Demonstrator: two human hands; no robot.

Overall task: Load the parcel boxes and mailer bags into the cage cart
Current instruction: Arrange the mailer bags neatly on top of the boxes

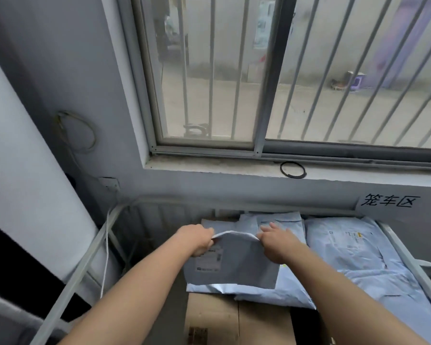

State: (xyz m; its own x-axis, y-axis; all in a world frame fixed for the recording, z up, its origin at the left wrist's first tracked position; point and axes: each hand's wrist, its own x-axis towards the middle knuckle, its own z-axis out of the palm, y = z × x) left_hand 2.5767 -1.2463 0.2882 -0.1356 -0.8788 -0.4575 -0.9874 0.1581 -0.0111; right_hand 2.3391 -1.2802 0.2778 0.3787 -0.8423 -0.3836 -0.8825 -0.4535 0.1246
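We record a grey mailer bag held over the far end of the cardboard box, which lies inside the cage cart. The left hand has its grip pinched on the left end of the bag's top edge. The right hand pinches the right end, with its fingers reaching past the edge. That edge bows upward between the hands and runs left to right, parallel to the box's far edge. The bag slopes down toward us with its label facing up and its lower edge down at the box top. We cannot tell its long axis. Right of the box, pale blue mailer bags lie flat and overlapping, up to the cart's right rail. Beyond the box, another bag lies near the cart's back rail. Left of the box, a bare gap runs to the left rail.
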